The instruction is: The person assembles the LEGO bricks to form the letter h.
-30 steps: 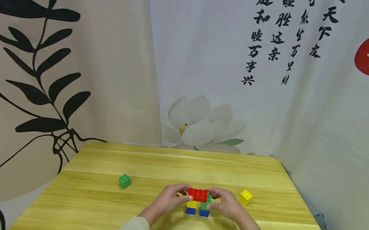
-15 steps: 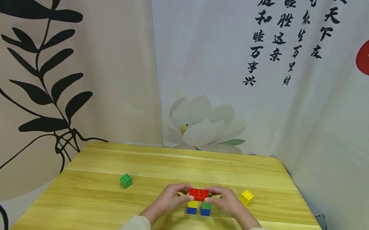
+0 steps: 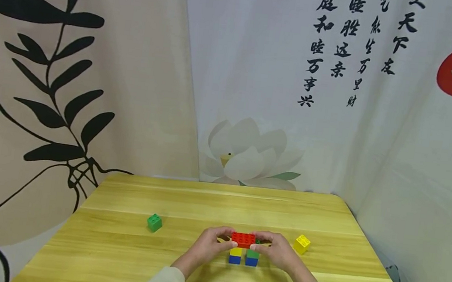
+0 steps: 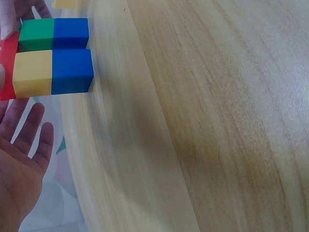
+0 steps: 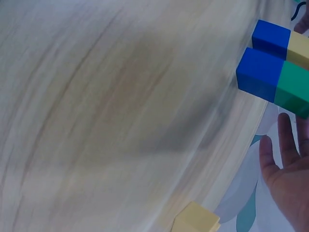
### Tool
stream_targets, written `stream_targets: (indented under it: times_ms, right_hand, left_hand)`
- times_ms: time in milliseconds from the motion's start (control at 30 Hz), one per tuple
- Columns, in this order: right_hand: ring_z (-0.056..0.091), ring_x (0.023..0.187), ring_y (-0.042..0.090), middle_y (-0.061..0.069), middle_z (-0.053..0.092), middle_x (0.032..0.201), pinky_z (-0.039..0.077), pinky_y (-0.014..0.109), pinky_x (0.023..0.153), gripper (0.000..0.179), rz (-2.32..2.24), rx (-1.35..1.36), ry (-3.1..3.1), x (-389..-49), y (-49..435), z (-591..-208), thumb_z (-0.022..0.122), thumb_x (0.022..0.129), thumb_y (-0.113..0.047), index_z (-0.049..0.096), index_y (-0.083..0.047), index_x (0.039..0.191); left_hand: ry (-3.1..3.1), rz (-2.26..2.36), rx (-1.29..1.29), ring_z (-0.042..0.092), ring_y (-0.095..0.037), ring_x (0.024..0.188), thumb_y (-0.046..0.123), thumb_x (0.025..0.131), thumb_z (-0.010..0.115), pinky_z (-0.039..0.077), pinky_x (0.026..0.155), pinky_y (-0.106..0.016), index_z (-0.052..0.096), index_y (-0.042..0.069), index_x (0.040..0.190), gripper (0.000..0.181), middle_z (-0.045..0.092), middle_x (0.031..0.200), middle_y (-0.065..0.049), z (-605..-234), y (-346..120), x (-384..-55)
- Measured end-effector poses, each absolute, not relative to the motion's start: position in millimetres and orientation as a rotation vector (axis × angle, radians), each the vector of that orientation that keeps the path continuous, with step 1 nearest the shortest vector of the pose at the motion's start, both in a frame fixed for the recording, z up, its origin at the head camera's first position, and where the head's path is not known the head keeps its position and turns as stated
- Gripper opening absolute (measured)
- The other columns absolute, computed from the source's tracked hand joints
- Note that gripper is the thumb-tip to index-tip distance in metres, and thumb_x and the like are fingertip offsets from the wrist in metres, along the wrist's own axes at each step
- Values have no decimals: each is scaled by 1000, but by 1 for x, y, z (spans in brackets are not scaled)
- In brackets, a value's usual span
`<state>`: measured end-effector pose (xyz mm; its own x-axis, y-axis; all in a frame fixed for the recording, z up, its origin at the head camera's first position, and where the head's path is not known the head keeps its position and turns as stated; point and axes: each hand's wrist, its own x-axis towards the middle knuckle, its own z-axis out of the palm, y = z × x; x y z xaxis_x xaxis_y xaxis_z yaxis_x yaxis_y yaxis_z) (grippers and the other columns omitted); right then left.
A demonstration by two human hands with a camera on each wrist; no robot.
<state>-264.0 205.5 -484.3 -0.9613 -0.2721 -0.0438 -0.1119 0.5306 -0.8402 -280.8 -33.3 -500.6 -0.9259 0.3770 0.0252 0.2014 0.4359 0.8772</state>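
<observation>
A red toy brick lies across the tops of two small stacks in the head view. The left stack is a yellow block over a blue block; the right one has a green block over another blue block. My left hand pinches the red brick's left end, thumb on its front face. At the other end, my right hand pinches it the same way. In the left wrist view, the red brick meets the yellow block and the green block.
A loose green block sits on the wooden table to the left. On the right lies a loose yellow block, partly visible in the right wrist view too. A printed curtain hangs behind the table.
My right thumb has moved up and left from beside the green block onto the red brick's front. My left hand keeps its grip. The whole head view has shifted slightly.
</observation>
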Motion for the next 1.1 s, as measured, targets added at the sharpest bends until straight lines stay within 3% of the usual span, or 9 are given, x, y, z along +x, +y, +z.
stream_targets:
  times_ms: [433, 767, 1100]
  right_hand:
    - [61, 110, 25, 8, 68, 119, 55, 42, 87, 45, -1448, -333, 2621, -262, 189, -487, 69, 91, -38, 64, -10, 126]
    - [60, 113, 28, 14, 65, 126, 57, 41, 87, 49, -1540, -309, 2577, -261, 169, -492, 69, 91, -36, 62, -7, 129]
    - [59, 114, 30, 14, 64, 128, 57, 40, 84, 47, -1577, -321, 2560, -262, 144, -496, 70, 90, -37, 64, -11, 129]
  left_hand:
    - [2521, 1522, 508, 63, -20, 104, 36, 90, 71, 57, 84, -39, 67, 17, 123, 38, 71, 116, -2, -501, -48, -280]
    - [2527, 1518, 457, 62, -16, 107, 41, 90, 69, 54, 93, -43, 67, 22, 123, 39, 70, 115, 4, -503, -64, -282]
    - [2482, 1573, 427, 62, -22, 107, 41, 91, 68, 58, 84, -36, 65, 16, 127, 44, 69, 117, -5, -505, -88, -279]
